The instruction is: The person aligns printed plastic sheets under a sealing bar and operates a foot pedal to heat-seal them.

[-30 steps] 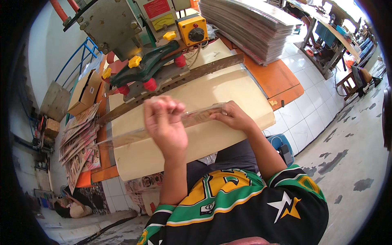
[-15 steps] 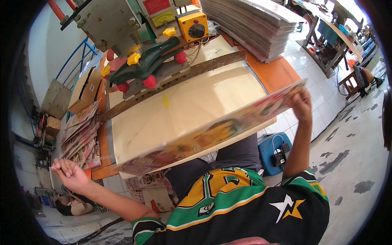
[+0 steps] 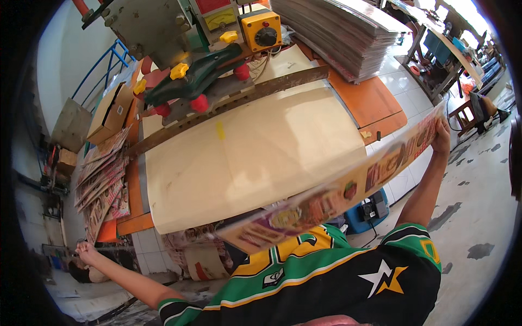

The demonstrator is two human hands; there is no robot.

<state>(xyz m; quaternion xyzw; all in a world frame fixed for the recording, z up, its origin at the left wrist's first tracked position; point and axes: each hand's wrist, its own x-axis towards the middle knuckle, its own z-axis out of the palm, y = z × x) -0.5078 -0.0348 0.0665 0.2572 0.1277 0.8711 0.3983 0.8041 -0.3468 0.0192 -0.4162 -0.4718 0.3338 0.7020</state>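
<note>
My right hand grips the right end of a long printed sheet with colourful food pictures. The sheet slants across the front of the table, and its left end hangs low in front of my shirt. My left hand is out at the far left, with closed fingers, away from the sheet. Whether anything is in those fingers cannot be made out. A beige board lies on the orange table, under a long metal bar of a machine.
The machine carries a dark green bracket with yellow knobs and red feet, beside a yellow control box. Printed pieces and a cardboard box sit at left. A tall stack of sheets stands back right; a blue case is below.
My right hand has carried the printed sheet right and toward me, off most of the beige board. My left hand has moved lower, away from the sheet's left end.
</note>
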